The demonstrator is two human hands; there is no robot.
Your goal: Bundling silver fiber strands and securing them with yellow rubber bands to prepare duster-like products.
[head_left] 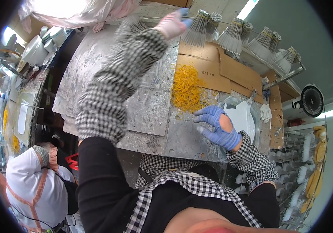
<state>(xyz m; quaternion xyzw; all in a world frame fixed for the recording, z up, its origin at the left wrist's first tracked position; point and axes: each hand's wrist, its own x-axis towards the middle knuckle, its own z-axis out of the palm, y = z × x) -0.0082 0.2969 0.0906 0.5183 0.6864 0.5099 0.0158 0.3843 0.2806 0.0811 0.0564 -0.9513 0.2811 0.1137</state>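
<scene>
My left hand (173, 25), in a pale glove with blue fingertips, is stretched to the far edge of the table. Its thumb and finger are apart beside a bundle of thin rods (198, 29) with silvery tops, hanging from a rail; nothing shows in its grasp. Under that forearm lies a fanned heap of thin, pale rods (129, 29). My right hand (219, 127), in a blue glove with a hole on its back, hovers with fingers spread near a pile of yellow rubber bands (188, 87). A white basin-like container (241, 116) stands beside it.
A worn grey metal tabletop (147, 112) spans the front, with flattened cardboard (203, 70) behind the bands. More rod bundles (230, 37) hang along the rail. At right are a black fan (312, 100) and a rack of brushes (306, 155). Another person (38, 186) sits at lower left.
</scene>
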